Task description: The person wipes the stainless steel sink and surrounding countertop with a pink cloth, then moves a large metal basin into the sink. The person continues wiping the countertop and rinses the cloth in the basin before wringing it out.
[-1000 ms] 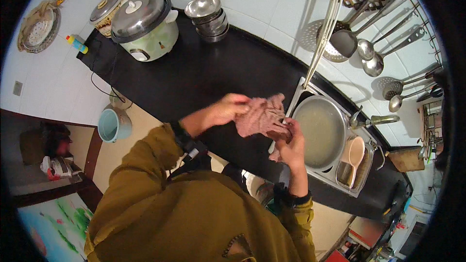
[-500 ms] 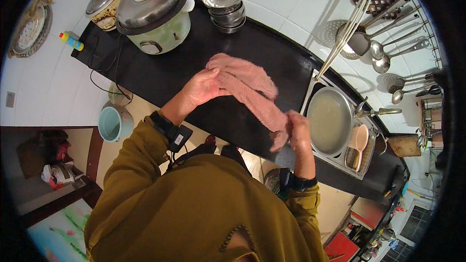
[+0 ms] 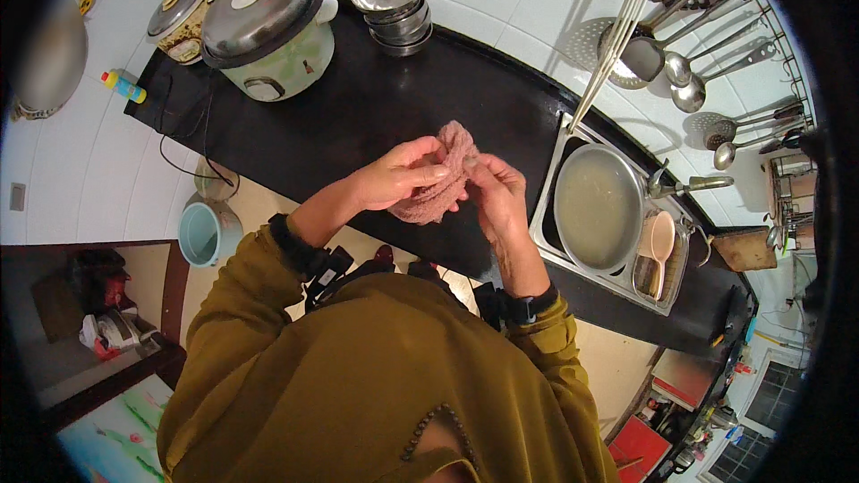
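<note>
A pink cloth (image 3: 429,200) is bunched between my two hands, held above the black countertop. From its left side my left hand (image 3: 399,175) grips it, thumb on top and fingers partly hidden by the folds. My right hand (image 3: 498,195) pinches the cloth's right edge with thumb and fingertips. The upper end of the cloth sticks up in a small tuft past my fingers.
At my right the sink (image 3: 544,231) holds a round metal basin (image 3: 598,206) of cloudy water. Beside it lies a peach ladle (image 3: 660,246). A green rice cooker (image 3: 284,72) and stacked metal bowls (image 3: 398,27) stand on the black countertop (image 3: 344,139) along the wall.
The cloth was stretched out between my hands and is now gathered into a bunch. My right hand has come left and away from the sink, close to my left hand.
</note>
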Demonstrator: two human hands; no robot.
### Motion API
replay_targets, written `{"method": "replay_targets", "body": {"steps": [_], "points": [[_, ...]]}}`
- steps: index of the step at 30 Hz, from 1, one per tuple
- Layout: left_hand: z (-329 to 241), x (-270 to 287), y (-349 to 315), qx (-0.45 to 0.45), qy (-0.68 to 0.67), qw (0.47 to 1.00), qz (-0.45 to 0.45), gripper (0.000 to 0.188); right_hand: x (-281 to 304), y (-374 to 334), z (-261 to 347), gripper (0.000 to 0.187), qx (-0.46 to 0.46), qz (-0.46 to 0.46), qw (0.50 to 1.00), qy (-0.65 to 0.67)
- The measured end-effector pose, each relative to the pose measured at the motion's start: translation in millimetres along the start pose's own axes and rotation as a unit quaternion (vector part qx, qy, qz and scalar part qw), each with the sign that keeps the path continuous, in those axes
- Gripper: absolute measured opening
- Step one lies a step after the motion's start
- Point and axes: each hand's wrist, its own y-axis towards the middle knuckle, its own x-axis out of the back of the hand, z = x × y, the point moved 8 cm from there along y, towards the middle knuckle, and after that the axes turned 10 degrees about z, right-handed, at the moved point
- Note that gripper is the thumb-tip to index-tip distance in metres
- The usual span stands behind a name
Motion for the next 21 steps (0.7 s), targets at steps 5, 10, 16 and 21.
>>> {"method": "replay_targets", "body": {"steps": [5, 10, 16, 21], "points": [[-9.5, 36.5, -33.2, -0.029, 0.043, 0.986, -0.157, 0.036, 22.7, -8.5, 20.6, 0.012, 0.102, -0.088, 0.991, -0.015], [-40.2, 46.3, -42.8, -0.093, 0.017, 0.975, -0.200, 0.044, 46.0, -12.9, 52.0, 0.018, 0.126, -0.087, 0.988, 0.008], [-124.0, 21.8, -23.5, -0.189, 0.294, 0.906, -0.240, 0.035, 49.2, -6.1, 132.9, 0.028, 0.198, -0.164, 0.910, -0.324], [-179.8, -4.2, -22.2, -0.282, 0.347, 0.869, -0.211, 0.035, 38.6, -47.8, 204.7, 0.019, 0.368, -0.158, 0.850, -0.341]]}}
